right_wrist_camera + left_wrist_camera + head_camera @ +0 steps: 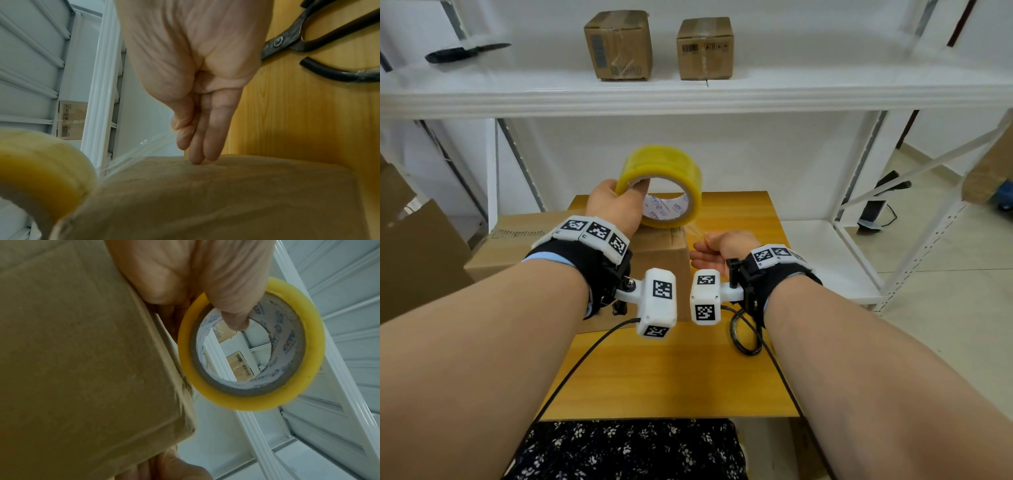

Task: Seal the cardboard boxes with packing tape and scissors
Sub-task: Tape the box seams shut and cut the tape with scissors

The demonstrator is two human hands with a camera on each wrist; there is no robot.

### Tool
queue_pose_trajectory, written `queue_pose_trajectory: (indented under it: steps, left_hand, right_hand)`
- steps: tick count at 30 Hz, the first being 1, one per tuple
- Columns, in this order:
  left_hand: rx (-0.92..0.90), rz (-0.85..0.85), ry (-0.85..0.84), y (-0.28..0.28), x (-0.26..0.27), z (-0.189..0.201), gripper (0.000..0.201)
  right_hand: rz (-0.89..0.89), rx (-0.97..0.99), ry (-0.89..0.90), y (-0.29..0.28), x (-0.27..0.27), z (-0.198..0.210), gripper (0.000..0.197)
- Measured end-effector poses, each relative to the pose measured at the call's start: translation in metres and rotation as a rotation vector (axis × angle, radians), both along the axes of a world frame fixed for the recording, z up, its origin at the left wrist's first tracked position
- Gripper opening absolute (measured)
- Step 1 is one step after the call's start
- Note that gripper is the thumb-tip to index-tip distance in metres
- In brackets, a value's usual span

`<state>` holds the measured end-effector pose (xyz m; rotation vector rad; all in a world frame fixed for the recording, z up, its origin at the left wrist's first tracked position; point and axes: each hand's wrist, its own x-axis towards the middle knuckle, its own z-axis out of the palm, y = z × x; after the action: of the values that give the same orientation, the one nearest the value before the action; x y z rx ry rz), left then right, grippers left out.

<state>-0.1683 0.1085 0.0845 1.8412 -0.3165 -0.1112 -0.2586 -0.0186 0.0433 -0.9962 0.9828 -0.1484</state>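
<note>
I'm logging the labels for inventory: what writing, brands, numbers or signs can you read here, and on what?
Nothing reads for certain.
Tape roll core: red and blue logo print, too blurred.
Left shelf box: barcode, print too small.
Right shelf box: barcode and handling symbols, no legible text.
Wrist bands: square coded markers, no words.

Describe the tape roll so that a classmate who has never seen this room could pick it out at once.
Find the wooden table below the white shelf. Above the box on it, the left hand holds the tape roll: the only yellow ring here.
</note>
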Motion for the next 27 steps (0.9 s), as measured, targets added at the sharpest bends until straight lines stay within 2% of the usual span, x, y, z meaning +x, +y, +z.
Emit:
queue_pose_trajectory:
  steps: [5, 10, 14, 20, 24, 27]
  left_hand:
    - [0.037, -0.007, -0.037, 0.000, 0.001, -0.002, 0.040]
    - [0.037, 0.011, -0.041, -0.001, 0.005, -0.004, 0.033]
    - [0.087, 0.016, -0.069, -0.001, 0.007, -0.004, 0.044]
    - [0.211, 0.028, -0.107, 0.000, 0.007, 0.000, 0.044]
    - [0.201, 0.042, -0.096, 0.001, 0.006, -0.001, 0.038]
    - [0.096, 0.061, -0.061, 0.001, 0.008, -0.003, 0.039]
  right_hand:
    - [0.034, -0.016, 0.009, -0.005, 0.004, -0.012, 0.025]
    - [0.145, -0.086, 0.067, -0.011, 0.009, -0.021, 0.034]
    - [0.065, -0.034, 0.000, -0.014, 0.010, -0.032, 0.019]
    - [0.107, -0.081, 0.041, -0.014, 0.012, -0.045, 0.021]
    - [0.156, -0.119, 0.048, -0.018, 0.013, -0.047, 0.015]
    - [0.168, -0.128, 0.038, -0.023, 0.013, -0.045, 0.011]
